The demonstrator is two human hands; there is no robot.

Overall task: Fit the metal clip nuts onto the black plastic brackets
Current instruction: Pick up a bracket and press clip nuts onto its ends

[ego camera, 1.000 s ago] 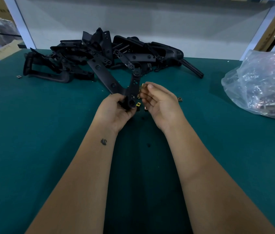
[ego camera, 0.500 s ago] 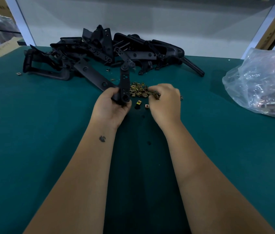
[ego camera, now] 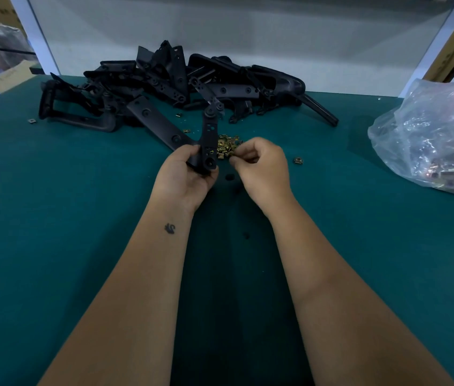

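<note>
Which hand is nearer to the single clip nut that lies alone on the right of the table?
Right. The right hand is just left of the lone clip nut; the left hand, holding the bracket, is farther left.

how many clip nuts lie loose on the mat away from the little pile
4: one right of the right hand, one at the far left, two near the brackets. More may be hidden.

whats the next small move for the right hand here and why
Probably carry the pinched clip nut left to the bracket. The right hand pinches it just beside the clip nut pile, while the left hand grips the bracket's lower end, holes facing up, close by.
</note>
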